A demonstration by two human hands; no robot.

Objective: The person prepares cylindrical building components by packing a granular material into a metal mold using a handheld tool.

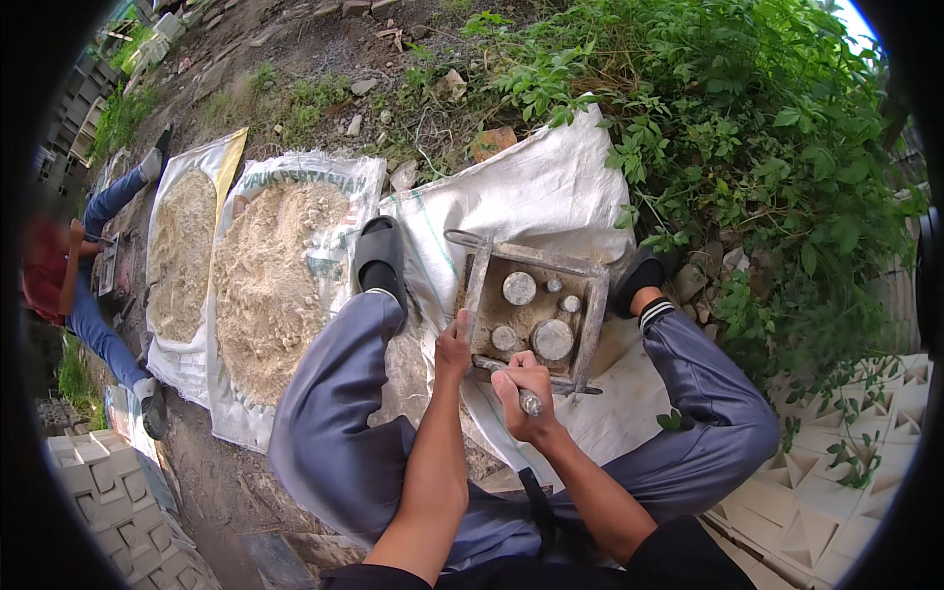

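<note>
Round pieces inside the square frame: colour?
The round pieces are pale grey, clearest in the head view.

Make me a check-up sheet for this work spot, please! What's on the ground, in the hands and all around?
Surface: white sack spread under the frame, on bare ground.
Job's things: five round cylinders, different sizes, stand inside the frame.
Clutter: powder heaped on sacks to the left; stones beyond.
Grip: left hand at the frame's left edge, hold unclear; right hand closed round a rod.
Cables: nothing seen for certain.
Surroundings: plants at upper right, pale blocks at lower right, another person at far left.
</note>
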